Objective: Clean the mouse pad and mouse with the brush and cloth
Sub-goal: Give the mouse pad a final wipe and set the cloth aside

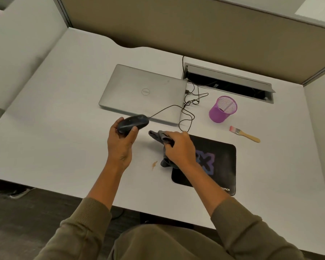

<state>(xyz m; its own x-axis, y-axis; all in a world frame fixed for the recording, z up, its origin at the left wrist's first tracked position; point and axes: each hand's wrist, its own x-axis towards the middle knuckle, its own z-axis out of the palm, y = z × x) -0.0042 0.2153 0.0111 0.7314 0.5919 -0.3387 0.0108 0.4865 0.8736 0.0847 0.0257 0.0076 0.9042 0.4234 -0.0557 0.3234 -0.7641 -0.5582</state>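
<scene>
Head view: left hand (120, 145) grips the mouse (132, 123), lifted off the desk (54, 128) for wiping; right hand (178, 147) clutches the cloth (160, 136) just beside it. Mouse pad (221, 160) near front edge, brush (245, 134) behind it, unused.

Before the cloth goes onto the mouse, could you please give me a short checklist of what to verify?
1. Mouse held off the desk by the left hand: ok.
2. Cloth gripped in the right hand: ok.
3. Cloth touching the mouse: not ok, they are apart.
4. Mouse cable slack, not taut: ok.
5. Brush lying out of the way, right of the mouse pad: ok.
6. Mouse underside clean: cannot tell.
</scene>
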